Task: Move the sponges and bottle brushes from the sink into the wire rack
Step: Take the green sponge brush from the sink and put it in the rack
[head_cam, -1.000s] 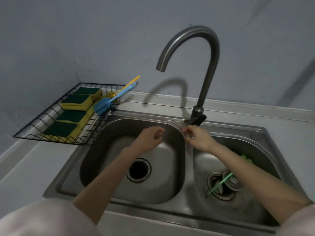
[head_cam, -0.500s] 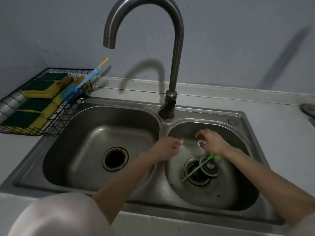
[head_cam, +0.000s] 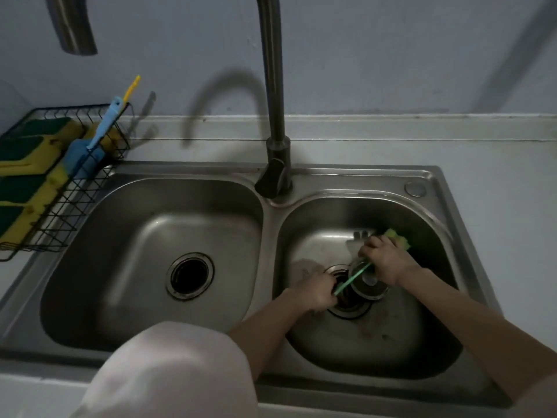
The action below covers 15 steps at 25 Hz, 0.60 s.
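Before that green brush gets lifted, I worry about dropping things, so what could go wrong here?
The green brush lies across the open drain of the right basin; a slip from the left hand could drop its handle in. The right hand might also knock the loose strainer.

Sink: a steel double sink (head_cam: 271, 384) was set in a pale bench (head_cam: 512, 152).
Right basin: both hands were low by the drain.
Left hand (head_cam: 315, 289): closed around the green brush (head_cam: 351, 279) handle's lower end.
Right hand (head_cam: 384, 259): gripped its sponge head.
Wire rack (head_cam: 90, 188): held green-and-yellow sponges (head_cam: 27, 152) and a blue brush (head_cam: 83, 155).
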Each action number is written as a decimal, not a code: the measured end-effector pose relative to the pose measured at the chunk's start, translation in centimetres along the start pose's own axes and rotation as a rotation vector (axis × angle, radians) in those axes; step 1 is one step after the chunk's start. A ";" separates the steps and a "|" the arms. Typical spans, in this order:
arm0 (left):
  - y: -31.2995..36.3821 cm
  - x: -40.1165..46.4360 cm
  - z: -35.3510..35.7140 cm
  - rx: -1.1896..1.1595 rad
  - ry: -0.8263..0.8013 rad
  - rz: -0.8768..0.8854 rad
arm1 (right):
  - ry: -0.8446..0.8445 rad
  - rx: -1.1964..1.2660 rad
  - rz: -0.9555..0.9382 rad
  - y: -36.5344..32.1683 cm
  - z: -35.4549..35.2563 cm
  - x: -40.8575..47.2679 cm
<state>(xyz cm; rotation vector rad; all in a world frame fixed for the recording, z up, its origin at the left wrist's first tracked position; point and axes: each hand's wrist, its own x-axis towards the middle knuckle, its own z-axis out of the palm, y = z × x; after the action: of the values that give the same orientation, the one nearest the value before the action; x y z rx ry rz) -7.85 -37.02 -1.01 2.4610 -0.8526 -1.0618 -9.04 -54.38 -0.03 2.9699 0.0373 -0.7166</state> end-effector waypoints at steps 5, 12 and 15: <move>-0.8 1.6 2.2 -0.028 -0.084 -0.077 | 0.079 -0.046 -0.026 0.5 1.7 0.9; -0.9 1.7 1.8 -0.052 -0.052 -0.071 | 0.142 -0.001 -0.015 0.7 1.9 0.7; -0.6 1.2 1.0 -0.071 -0.010 -0.046 | 0.172 0.048 0.017 0.7 1.7 0.0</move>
<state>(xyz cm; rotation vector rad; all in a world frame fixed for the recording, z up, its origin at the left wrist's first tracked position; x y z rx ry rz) -7.73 -37.38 -2.63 2.4296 -0.7511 -1.1017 -9.80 -55.19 -1.44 3.0657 0.0053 -0.4644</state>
